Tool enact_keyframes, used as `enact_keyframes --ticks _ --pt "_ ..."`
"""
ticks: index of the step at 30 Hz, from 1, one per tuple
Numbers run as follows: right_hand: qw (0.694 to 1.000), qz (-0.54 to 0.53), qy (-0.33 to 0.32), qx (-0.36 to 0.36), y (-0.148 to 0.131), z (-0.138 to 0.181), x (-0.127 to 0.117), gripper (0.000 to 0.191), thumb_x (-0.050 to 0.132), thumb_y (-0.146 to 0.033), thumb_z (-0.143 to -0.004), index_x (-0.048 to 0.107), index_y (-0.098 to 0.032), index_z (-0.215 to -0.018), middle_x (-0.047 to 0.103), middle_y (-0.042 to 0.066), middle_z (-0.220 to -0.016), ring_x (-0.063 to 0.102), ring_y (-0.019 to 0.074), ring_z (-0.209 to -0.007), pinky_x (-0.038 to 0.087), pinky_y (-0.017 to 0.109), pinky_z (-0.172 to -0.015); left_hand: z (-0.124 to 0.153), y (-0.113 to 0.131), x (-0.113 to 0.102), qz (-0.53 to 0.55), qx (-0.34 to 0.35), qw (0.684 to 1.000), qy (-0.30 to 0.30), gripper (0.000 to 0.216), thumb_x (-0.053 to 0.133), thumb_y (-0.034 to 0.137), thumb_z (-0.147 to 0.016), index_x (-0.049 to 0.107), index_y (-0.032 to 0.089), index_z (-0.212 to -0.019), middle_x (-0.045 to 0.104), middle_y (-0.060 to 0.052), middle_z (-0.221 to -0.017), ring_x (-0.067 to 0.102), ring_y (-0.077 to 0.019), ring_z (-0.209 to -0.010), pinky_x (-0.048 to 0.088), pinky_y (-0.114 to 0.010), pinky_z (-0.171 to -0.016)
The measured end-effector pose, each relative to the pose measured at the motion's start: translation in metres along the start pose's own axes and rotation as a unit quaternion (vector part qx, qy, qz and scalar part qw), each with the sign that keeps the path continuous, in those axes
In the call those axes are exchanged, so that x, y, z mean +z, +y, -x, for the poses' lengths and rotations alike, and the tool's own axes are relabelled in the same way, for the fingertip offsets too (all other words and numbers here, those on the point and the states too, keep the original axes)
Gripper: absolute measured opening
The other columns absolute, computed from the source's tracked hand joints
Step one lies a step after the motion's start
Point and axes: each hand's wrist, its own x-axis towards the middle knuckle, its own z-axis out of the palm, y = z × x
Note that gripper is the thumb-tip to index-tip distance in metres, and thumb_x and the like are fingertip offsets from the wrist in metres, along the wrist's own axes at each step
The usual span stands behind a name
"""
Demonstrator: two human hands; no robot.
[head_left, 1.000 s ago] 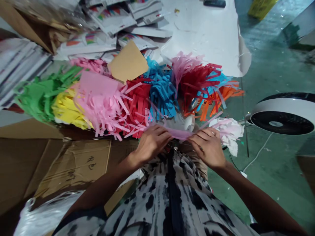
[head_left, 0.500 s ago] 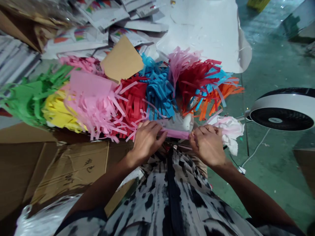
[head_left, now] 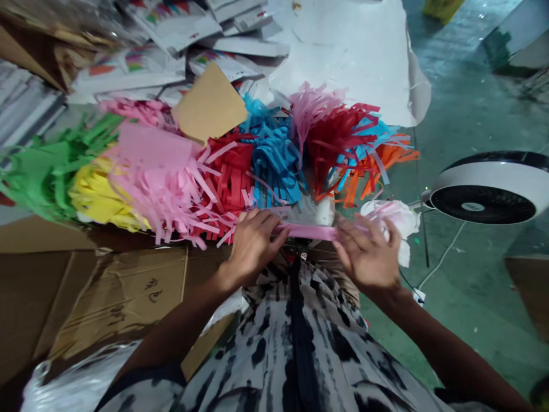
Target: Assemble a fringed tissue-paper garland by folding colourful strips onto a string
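A folded strip of pink fringed paper (head_left: 309,232) runs between my two hands at the table's near edge. My left hand (head_left: 253,246) pinches its left end, fingers closed on it. At the strip's right end is my right hand (head_left: 369,254), blurred by motion, its fingers partly spread over the paper. Just right of it lies a crumpled pale pink and white wad (head_left: 392,217). Behind the hands lie bundles of cut fringe: pink (head_left: 165,177), red (head_left: 229,171), blue (head_left: 274,154), dark red (head_left: 338,140), orange (head_left: 373,163), yellow (head_left: 96,197) and green (head_left: 40,174).
A brown card (head_left: 210,106) rests on the fringe. Printed white sheets (head_left: 171,34) and a white table cover (head_left: 355,51) lie behind. Cardboard boxes (head_left: 111,292) stand at the left. A white and black fan (head_left: 489,186) sits on the green floor at the right, with a cable.
My right hand has slid a little to the right along the pink strip and its fingers have spread. The left hand has stayed pinched on the left end.
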Motion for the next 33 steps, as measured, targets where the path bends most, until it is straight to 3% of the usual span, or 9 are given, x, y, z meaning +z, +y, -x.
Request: enact_keyframes --ticks 3,7,11,14,17,20,24,28,33 --pt "0.999 0.035 0.023 0.031 0.009 0.003 -0.009 0.025 0.072 -0.029 -0.096 0.073 -0.028 -0.12 0.074 0.008 -0.138 0.062 0.0375 -0.134 0.029 0.059 -0.122 0.0 -0.001 0.0 0.003 0.0 1.0 -0.003 0.025 0.068 0.038 -0.1 0.067 0.02 -0.082 0.071 -0.005 -0.088 0.061 -0.0252 -0.088 0.041 -0.04 -0.079" --pt "0.998 -0.049 -0.002 -0.03 -0.02 -0.001 -0.004 0.044 0.066 -0.027 -0.1 0.062 -0.026 -0.143 0.072 0.008 -0.141 0.064 0.031 -0.133 0.031 0.055 -0.124 0.0 0.0 0.001 0.004 0.004 1.0 -0.011 0.025 0.069 0.04 -0.099 0.067 0.02 -0.084 0.072 -0.005 -0.09 0.062 -0.0257 -0.09 0.041 -0.04 -0.082" --pt "0.996 -0.068 -0.046 -0.037 -0.04 0.001 0.011 0.043 0.064 -0.03 -0.102 0.062 -0.017 -0.143 0.073 0.011 -0.14 0.067 0.0308 -0.128 0.035 0.053 -0.121 0.002 0.0 -0.002 -0.012 -0.001 1.0 -0.018 0.025 0.066 0.039 -0.101 0.066 0.02 -0.086 0.072 -0.005 -0.092 0.062 -0.0259 -0.09 0.043 -0.041 -0.081" --pt "0.997 -0.062 -0.028 -0.029 -0.034 0.007 0.015 0.043 0.066 -0.026 -0.1 0.062 -0.019 -0.143 0.074 0.011 -0.137 0.069 0.0301 -0.128 0.036 0.053 -0.121 0.003 -0.005 -0.012 -0.074 -0.023 0.997 0.008 0.026 0.06 0.039 -0.103 0.064 0.02 -0.085 0.07 -0.007 -0.089 0.06 -0.027 -0.091 0.043 -0.043 -0.08" --pt "0.997 -0.061 -0.021 -0.034 -0.028 0.011 0.015 0.045 0.068 -0.024 -0.099 0.062 -0.019 -0.143 0.075 0.011 -0.136 0.068 0.0311 -0.13 0.036 0.054 -0.121 0.005 -0.008 -0.022 -0.107 -0.051 0.991 0.066 0.017 0.059 0.037 -0.103 0.065 0.021 -0.103 0.072 -0.008 -0.106 0.061 -0.0291 -0.105 0.046 -0.047 -0.09" --pt "0.998 -0.058 -0.016 -0.035 -0.029 0.01 0.017 0.042 0.068 -0.024 -0.099 0.062 -0.018 -0.141 0.075 0.012 -0.135 0.068 0.0316 -0.13 0.036 0.055 -0.121 0.009 0.004 -0.019 -0.042 0.045 0.992 0.109 0.027 0.057 0.023 -0.101 0.062 0.025 -0.128 0.073 -0.006 -0.126 0.063 -0.0277 -0.122 0.045 -0.051 -0.108" --pt "0.998 -0.059 -0.008 -0.031 -0.031 0.011 0.019 0.045 0.067 -0.022 -0.099 0.06 -0.02 -0.144 0.076 0.011 -0.134 0.068 0.0319 -0.131 0.033 0.057 -0.123 0.018 0.03 0.007 0.005 0.22 0.975 0.04 0.042 0.057 0.023 -0.103 0.058 0.021 -0.145 0.069 -0.009 -0.145 0.059 -0.0267 -0.141 0.04 -0.053 -0.124" --pt "0.998 -0.063 -0.015 -0.021 -0.031 0.013 0.019 0.048 0.066 -0.02 -0.099 0.059 -0.022 -0.146 0.075 0.01 -0.135 0.066 0.0316 -0.133 0.028 0.058 -0.125 0.026 0.017 0.007 -0.004 0.166 0.986 0.005 0.041 0.061 0.024 -0.101 0.063 0.017 -0.141 0.071 -0.013 -0.142 0.062 -0.0327 -0.137 0.04 -0.063 -0.123" --pt "0.998 -0.064 -0.002 -0.024 -0.031 0.011 0.02 0.046 0.066 -0.018 -0.098 0.061 -0.022 -0.143 0.076 0.01 -0.133 0.067 0.0308 -0.132 0.026 0.057 -0.125 0.028 -0.019 -0.039 -0.048 0.056 0.996 0.048 0.028 0.066 0.031 -0.096 0.072 0.027 -0.123 0.076 -0.006 -0.131 0.061 -0.0367 -0.136 0.021 -0.076 -0.127"
